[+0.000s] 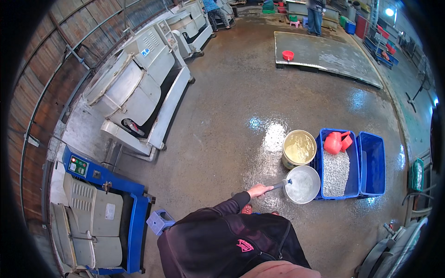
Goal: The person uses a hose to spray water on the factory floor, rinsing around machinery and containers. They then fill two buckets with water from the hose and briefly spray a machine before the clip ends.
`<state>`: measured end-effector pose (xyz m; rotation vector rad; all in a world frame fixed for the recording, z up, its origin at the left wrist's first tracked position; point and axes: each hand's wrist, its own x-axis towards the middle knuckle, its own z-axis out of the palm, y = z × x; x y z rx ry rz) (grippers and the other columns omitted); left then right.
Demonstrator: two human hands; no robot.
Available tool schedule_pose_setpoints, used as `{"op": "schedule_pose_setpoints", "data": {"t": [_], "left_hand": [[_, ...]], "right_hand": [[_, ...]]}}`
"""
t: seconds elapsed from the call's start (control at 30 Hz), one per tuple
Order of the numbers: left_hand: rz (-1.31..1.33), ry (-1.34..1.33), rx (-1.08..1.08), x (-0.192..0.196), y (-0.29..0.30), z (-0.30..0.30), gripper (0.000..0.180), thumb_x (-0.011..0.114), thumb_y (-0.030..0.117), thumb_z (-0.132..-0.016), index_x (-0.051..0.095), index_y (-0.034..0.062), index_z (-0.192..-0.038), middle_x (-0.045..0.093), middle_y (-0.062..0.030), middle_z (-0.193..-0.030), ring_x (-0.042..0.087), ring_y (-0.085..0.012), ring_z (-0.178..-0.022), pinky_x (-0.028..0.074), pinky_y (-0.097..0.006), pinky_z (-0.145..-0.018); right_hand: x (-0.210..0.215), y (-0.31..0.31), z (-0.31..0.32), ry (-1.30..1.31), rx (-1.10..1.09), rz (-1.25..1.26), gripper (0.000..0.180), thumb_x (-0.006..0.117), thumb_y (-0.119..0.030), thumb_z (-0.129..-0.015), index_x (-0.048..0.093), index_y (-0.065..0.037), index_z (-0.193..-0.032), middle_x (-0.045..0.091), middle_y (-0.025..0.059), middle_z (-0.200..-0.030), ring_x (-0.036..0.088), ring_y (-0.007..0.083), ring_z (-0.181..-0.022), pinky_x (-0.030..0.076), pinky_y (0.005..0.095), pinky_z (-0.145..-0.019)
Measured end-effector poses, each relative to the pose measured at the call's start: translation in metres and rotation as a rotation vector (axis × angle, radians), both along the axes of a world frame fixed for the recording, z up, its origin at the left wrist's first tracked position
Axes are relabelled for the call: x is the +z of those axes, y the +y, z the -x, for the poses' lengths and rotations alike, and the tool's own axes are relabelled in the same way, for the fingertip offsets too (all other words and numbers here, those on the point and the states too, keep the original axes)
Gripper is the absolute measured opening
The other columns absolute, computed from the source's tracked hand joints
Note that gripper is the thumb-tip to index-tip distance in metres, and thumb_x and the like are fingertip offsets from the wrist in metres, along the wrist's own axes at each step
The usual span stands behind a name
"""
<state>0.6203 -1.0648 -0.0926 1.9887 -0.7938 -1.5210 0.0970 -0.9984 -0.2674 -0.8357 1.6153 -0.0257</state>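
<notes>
My left hand (258, 190) is closed around the long grey handle (278, 185) of a round, pale dipper. The handle meets the rim at a small blue joint. The dipper's bowl (303, 184) is wide and light grey, and what it holds, if anything, is hard to make out. Just beyond it stands a bucket (299, 147) with cloudy yellowish liquid. At the dipper's right is a blue crate (353, 185) of small whitish pellets or stones (335, 173), with red plastic scoops (334, 142) on top. My right hand is out of sight.
Another blue crate (372, 185) adjoins the first. Large grey drum machines (125, 92) line the left wall, with a blue-framed one (135, 227) nearer and a small stool (160, 221) beside it. A red bowl (288, 55) rests on a low platform (324, 53). Two people stand far off on the wet floor.
</notes>
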Motion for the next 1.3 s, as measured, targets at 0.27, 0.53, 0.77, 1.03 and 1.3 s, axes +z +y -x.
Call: {"op": "schedule_pose_setpoints", "data": {"t": [0.27, 0.53, 0.77, 1.03, 1.3], "left_hand": [[0.030, -0.036, -0.035, -0.010, 0.004, -0.005, 0.058, 0.052, 0.063, -0.077, 0.056, 0.0076, -0.058, 0.045, -0.0009, -0.046, 0.043, -0.0121, -0.040, 0.034, -0.029, -0.041], [0.008, -0.005, -0.049, -0.013, 0.001, 0.001, 0.062, 0.052, 0.066, -0.075, 0.056, 0.0056, -0.062, 0.046, -0.0013, -0.052, 0.043, -0.0124, -0.041, 0.035, -0.027, -0.041], [0.011, 0.013, -0.081, -0.019, 0.004, 0.007, 0.068, 0.049, 0.070, -0.073, 0.057, 0.0037, -0.064, 0.047, -0.0030, -0.051, 0.047, -0.0145, -0.041, 0.038, -0.030, -0.041], [0.008, -0.006, -0.065, -0.005, 0.003, 0.013, 0.062, 0.052, 0.067, -0.074, 0.056, 0.0060, -0.061, 0.044, -0.0009, -0.049, 0.046, -0.0116, -0.043, 0.038, -0.027, -0.042], [-0.022, 0.003, -0.062, 0.003, 0.001, 0.015, 0.062, 0.052, 0.067, -0.074, 0.056, 0.0060, -0.062, 0.043, 0.0001, -0.049, 0.045, -0.0115, -0.042, 0.038, -0.027, -0.042]], "right_hand": [[-0.038, 0.004, 0.012, 0.310, 0.456, 0.188, 0.030, 0.056, -0.020, -0.081, 0.061, 0.002, -0.101, 0.065, 0.0206, -0.082, 0.063, 0.0269, -0.076, 0.049, 0.0352, -0.071], [-0.107, 0.017, 0.049, 0.233, 0.966, 0.482, 0.023, 0.051, -0.023, -0.078, 0.066, -0.006, -0.074, 0.062, 0.0195, -0.075, 0.062, 0.0324, -0.070, 0.046, 0.0448, -0.054], [-0.100, 0.020, 0.055, 0.295, 1.240, 0.596, 0.021, 0.049, -0.019, -0.078, 0.066, -0.007, -0.077, 0.062, 0.0182, -0.073, 0.061, 0.0332, -0.068, 0.047, 0.0436, -0.056], [-0.097, 0.030, 0.048, 0.081, 0.629, 0.355, 0.028, 0.040, -0.020, -0.081, 0.063, -0.005, -0.087, 0.063, 0.0186, -0.083, 0.059, 0.0364, -0.079, 0.045, 0.0435, -0.061], [-0.091, 0.027, 0.044, 0.099, 0.480, 0.341, 0.033, 0.038, -0.021, -0.083, 0.062, 0.000, -0.092, 0.061, 0.0235, -0.089, 0.058, 0.0367, -0.087, 0.044, 0.0443, -0.068]]}}
